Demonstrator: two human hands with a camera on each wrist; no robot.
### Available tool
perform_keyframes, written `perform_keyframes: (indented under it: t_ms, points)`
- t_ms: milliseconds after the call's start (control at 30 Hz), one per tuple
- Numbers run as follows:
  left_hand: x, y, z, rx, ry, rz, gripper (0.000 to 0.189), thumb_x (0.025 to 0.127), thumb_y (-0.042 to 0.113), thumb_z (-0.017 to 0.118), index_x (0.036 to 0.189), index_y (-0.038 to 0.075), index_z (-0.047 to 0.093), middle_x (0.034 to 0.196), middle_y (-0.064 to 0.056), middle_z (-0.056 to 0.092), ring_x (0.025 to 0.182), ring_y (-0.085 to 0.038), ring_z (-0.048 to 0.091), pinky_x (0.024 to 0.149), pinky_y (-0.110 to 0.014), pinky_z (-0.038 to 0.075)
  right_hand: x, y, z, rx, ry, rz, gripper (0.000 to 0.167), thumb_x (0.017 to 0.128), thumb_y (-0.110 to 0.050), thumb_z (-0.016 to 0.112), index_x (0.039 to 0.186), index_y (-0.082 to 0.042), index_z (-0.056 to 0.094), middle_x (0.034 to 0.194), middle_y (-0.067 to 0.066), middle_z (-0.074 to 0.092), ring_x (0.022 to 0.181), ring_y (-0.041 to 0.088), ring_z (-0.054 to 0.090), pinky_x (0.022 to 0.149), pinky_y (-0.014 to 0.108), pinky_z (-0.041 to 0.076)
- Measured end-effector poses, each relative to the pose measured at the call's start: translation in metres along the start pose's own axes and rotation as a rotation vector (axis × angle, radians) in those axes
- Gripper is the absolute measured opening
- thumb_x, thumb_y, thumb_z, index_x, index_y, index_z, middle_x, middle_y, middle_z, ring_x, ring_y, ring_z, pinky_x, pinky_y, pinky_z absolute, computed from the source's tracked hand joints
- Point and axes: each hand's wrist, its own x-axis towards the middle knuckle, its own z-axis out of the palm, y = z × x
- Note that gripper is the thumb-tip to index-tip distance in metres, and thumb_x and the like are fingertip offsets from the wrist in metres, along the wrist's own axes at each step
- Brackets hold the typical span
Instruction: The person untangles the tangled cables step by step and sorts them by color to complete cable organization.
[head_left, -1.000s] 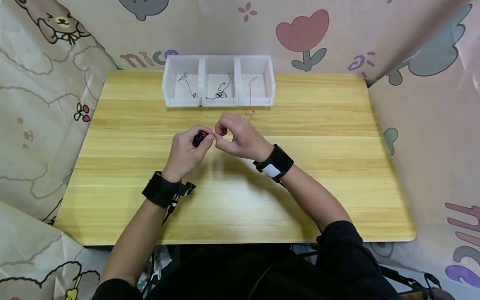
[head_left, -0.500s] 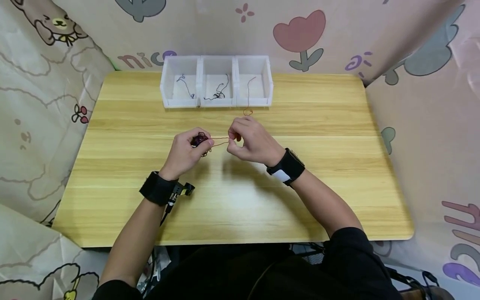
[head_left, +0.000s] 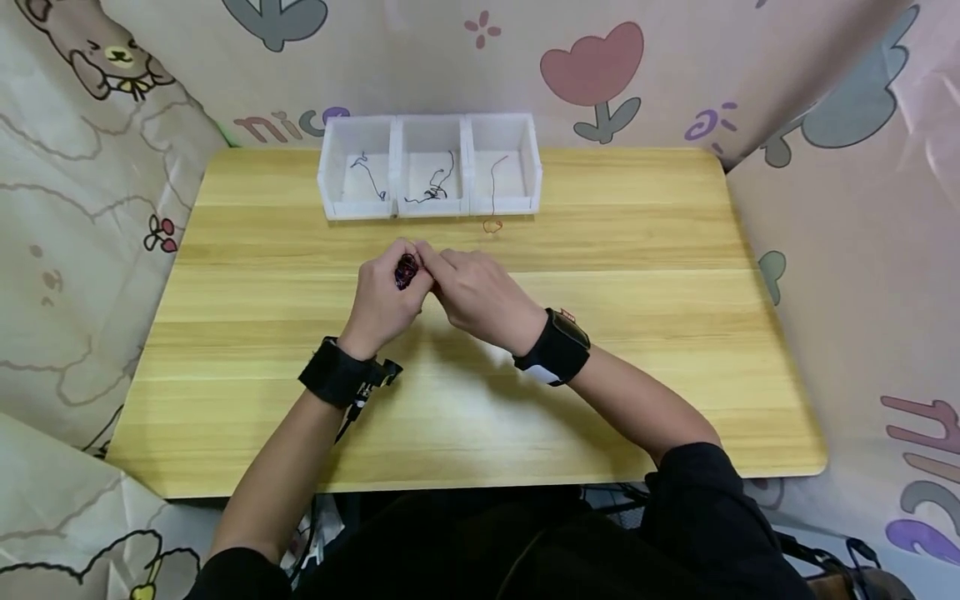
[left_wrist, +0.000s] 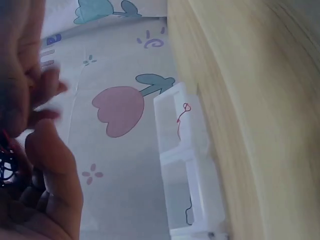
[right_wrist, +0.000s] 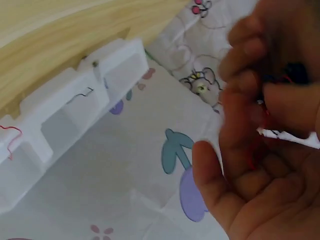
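A tangled bundle of thin dark and red wires [head_left: 406,272] sits in my left hand [head_left: 382,302], gripped between thumb and curled fingers. Right against it is my right hand [head_left: 483,298], its back turned up and its fingertips at the left hand's thumb and forefinger. In the right wrist view a red wire [right_wrist: 251,158] runs among the right hand's curled fingers; the exact pinch is blurred. The left wrist view catches only part of the dark tangle [left_wrist: 7,166] at its edge. Both hands are held above the table, in front of a white three-compartment box [head_left: 431,208].
The box stands at the back of the wooden table [head_left: 600,400]. A dark wire [head_left: 369,177] lies in its left compartment, several dark wires [head_left: 435,187] in the middle one. An orange-red wire [head_left: 492,187] hangs over the right compartment's front wall. Printed cloth surrounds the table.
Half a second ago my right hand had drawn a red loop out rightward from the bundle. Now it is back against the left hand, turned more palm down, and that stretched loop is out of sight.
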Motion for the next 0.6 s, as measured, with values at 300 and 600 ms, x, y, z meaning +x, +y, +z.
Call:
perform_keyframes:
  t_ms: [300,600]
  points:
    - [0.002,0.011,-0.003,0.011,-0.019,-0.019,0.015,0.091,0.006,0.062,0.103,0.004,0.069,0.078,-0.006,0.066,0.060,-0.015,0.054,0.052,-0.025,0.042,-0.003,-0.004,0.007,-0.066,-0.051,0.160,0.022,0.101,-0.003,0.052,0.079,-0.002,0.054,0.064,0.002,0.038,0.053,0.013,0.035,0.047,0.027,0.030]
    - [0.001,0.012,-0.014,-0.231,-0.158,-0.134,0.005,0.088,0.003,0.067,0.091,0.001,0.071,0.084,-0.008,0.067,0.065,-0.019,0.058,0.053,-0.024,0.047,-0.010,0.002,0.005,-0.028,-0.068,0.070,0.026,0.101,-0.012,0.050,0.076,-0.008,0.048,0.063,-0.001,0.035,0.052,0.012,0.032,0.045,0.027,0.028]
